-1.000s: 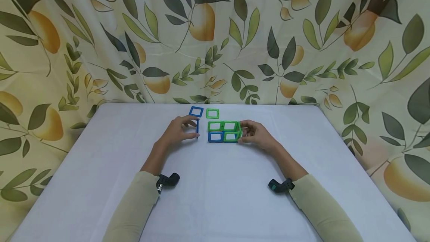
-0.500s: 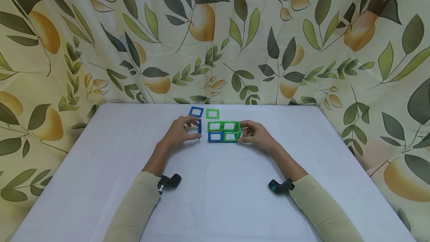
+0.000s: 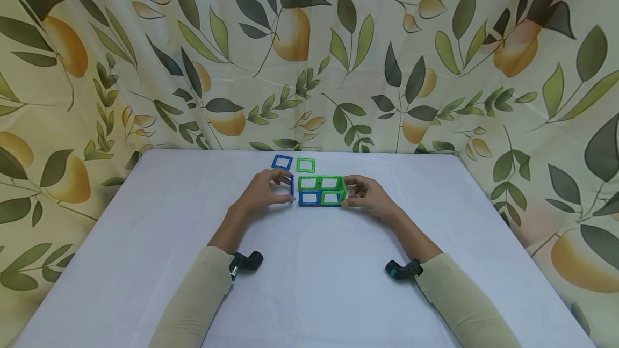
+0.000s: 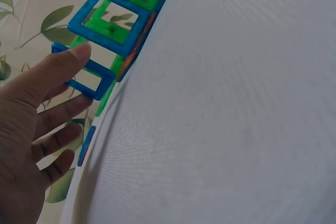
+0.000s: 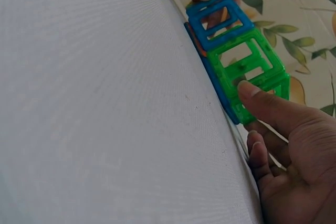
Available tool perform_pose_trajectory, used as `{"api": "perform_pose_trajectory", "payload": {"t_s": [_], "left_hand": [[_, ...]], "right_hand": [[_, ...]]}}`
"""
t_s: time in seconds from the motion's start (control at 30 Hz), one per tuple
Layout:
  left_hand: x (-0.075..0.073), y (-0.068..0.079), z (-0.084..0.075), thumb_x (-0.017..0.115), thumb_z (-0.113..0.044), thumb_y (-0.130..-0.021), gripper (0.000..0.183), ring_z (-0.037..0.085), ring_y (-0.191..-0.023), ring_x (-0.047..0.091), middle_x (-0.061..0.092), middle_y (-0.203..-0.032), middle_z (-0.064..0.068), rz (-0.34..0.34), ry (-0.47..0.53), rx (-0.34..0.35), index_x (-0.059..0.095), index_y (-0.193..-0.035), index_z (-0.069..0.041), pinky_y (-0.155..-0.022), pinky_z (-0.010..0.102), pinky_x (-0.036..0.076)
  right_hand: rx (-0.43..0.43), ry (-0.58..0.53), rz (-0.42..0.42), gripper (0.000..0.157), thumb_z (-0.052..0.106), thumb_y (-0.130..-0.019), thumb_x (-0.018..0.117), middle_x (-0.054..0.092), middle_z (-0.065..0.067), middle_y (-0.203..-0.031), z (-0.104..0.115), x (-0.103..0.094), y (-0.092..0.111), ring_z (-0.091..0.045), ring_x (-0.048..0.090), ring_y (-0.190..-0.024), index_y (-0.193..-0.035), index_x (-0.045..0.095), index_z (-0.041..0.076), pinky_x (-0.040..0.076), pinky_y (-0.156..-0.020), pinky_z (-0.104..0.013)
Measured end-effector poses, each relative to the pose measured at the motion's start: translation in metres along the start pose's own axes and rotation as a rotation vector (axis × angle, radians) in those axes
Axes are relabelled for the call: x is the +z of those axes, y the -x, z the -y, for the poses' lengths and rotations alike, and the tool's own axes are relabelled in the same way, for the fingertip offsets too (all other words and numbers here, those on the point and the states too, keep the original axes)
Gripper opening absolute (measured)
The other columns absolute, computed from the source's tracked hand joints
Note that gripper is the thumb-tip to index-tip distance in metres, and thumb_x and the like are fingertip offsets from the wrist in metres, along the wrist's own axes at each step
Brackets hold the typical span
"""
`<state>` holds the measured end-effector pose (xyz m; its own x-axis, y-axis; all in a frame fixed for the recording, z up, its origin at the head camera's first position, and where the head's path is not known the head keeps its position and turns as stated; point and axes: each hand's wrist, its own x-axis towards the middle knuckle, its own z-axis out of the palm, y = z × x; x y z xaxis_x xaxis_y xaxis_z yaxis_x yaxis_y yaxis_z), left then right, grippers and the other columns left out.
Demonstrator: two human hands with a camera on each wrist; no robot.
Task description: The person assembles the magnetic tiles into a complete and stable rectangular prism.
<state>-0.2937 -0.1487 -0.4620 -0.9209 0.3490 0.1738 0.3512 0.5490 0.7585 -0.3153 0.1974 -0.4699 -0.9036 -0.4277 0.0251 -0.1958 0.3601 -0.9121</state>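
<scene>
My left hand [image 3: 261,191] pinches a blue square magnetic tile [image 4: 101,68] between thumb and fingers, holding it upright. In the head view this tile stands just left of a box-like structure [image 3: 320,183] of joined green and blue magnetic tiles, a narrow gap apart. The structure's front shows a blue tile [image 4: 110,43] on the left and a green tile [image 5: 222,72] on the right. My right hand [image 3: 371,196] holds the structure's right end, with the thumb on the green front tile and fingers behind. The structure's back is partly hidden.
Behind the structure, a loose blue tile [image 3: 274,165] and a loose green tile [image 3: 306,170] lie flat near the far edge of the white-covered table [image 3: 314,283]. A leaf-and-fruit patterned curtain [image 3: 309,95] hangs behind the table.
My left hand has moved the upright blue tile rightward, closer to the structure's left end. The right hand has stayed at the right end, and the structure stands where it was.
</scene>
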Motion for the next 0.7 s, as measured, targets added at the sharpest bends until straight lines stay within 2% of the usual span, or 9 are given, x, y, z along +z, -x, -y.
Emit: {"api": "perform_pose_trajectory", "payload": {"t_s": [0.57, 0.7], "left_hand": [[0.0061, -0.0056, 0.0001, 0.092, -0.022, -0.083, 0.057, 0.026, -0.117, 0.062, 0.073, -0.124, 0.006, 0.011, 0.010, 0.016, 0.067, -0.132, -0.008, -0.102, 0.050, 0.047], [0.0070, -0.0051, -0.0018, 0.092, -0.021, -0.082, 0.057, 0.027, -0.116, 0.062, 0.074, -0.124, 0.007, 0.010, 0.010, 0.016, 0.067, -0.132, -0.008, -0.102, 0.050, 0.047]], "right_hand": [[-0.006, -0.005, 0.001, 0.065, -0.002, -0.083, 0.087, 0.063, -0.016, -0.112, -0.0013, 0.0001, 0.0001, -0.023, 0.055, -0.086, -0.142, 0.059, -0.003, 0.046, -0.069, -0.024], [-0.001, 0.000, 0.007, 0.066, -0.005, -0.083, 0.085, 0.062, -0.019, -0.111, -0.0011, 0.0003, -0.0009, -0.025, 0.054, -0.086, -0.143, 0.057, -0.006, 0.045, -0.069, -0.024]]}}
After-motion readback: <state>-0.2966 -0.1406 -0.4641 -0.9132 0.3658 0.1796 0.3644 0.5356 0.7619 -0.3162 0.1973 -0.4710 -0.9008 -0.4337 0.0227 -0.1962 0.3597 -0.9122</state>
